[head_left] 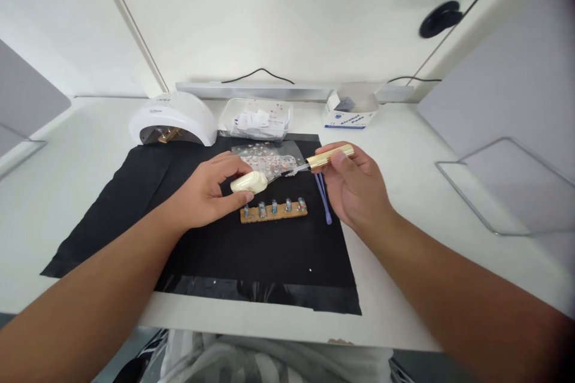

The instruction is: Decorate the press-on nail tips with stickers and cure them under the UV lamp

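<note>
The left fingers [235,165] pinched a cream bottle [249,183]; the right fingers [345,162] pinched a gold-handled brush [327,158] pointing toward it. Just nearer than the left fingers lay a nail-tip strip [274,216].

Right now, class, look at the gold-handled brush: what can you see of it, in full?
The gold-handled brush has a shiny, metallic-looking cylindrical handle, dark at its lower end, and a thin, pale stem. The right hand grips the handle between thumb and fingers. It slants down toward the pale yellow bottle in the left hand, above the black mat. Whether its tip touches the bottle is too small to tell.
</note>
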Available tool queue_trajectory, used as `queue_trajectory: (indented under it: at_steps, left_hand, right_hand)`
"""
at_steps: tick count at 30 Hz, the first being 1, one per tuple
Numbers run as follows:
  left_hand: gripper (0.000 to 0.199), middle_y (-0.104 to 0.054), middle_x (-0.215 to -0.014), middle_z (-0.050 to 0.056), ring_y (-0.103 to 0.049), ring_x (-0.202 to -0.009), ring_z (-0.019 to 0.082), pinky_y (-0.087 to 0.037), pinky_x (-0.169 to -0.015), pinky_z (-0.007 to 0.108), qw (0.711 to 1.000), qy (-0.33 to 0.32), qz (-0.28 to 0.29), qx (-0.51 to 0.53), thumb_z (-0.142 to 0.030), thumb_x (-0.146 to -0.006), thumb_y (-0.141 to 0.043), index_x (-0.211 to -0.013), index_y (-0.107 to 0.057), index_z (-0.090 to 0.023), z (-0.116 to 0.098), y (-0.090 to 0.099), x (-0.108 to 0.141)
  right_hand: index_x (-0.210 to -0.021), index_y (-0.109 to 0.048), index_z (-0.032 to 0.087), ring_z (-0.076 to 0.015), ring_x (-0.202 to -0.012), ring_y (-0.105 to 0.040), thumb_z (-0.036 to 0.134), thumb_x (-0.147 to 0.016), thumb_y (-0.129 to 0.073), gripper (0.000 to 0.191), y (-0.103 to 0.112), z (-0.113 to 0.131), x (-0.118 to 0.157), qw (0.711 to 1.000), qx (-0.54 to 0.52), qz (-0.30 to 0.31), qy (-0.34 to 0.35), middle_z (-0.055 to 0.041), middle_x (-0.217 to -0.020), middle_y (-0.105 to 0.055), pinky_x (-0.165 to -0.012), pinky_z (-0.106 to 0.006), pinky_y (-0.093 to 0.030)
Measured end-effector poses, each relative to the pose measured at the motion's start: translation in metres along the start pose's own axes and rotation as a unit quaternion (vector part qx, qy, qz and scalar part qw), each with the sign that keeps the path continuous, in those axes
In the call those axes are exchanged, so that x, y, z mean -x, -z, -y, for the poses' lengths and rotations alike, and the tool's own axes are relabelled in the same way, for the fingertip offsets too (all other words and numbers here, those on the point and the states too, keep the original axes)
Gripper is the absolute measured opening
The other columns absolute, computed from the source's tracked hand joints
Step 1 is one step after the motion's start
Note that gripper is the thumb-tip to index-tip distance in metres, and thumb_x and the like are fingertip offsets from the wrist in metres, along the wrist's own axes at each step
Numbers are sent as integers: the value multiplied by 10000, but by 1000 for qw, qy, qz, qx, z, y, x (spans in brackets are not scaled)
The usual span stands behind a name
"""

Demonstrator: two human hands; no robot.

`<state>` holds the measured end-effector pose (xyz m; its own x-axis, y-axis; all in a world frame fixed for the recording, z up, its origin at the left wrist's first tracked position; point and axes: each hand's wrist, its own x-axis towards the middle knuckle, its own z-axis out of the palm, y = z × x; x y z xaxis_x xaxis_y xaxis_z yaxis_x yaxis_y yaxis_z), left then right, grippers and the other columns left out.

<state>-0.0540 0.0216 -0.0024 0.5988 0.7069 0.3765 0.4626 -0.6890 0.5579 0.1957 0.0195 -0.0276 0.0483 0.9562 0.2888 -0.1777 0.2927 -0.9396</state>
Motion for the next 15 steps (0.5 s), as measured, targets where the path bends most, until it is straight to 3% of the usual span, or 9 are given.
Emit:
queue_trajectory:
  at_steps: [5, 15]
  left_hand:
    - [139, -575, -832, 26, -543, -782, 154, -430, -721, 272, 999, -34, 3, -8, -255, -860, -625, -949, -593, -152, 0, 0, 0]
    - [147, -583, -831, 28, -541, -784, 151, -427, -717, 265, 999, -48, 12, -13, -229, -849, -637, -952, -592, -134, -3, 0, -2]
  right_hand:
    - [-779, -680, 250, -151, -674, -581, 524, -740, -738, 284, -1, -1, -1, 1000, -8, -12, -3, 14, -693, -607, -733, -327, -511]
    - [-818, -723, 263, -133, -685, -617, 448, -787, -739, 188, 1, -5, 1, 999, -36, 36, 16, 26, -695, -652, -712, -287, -518]
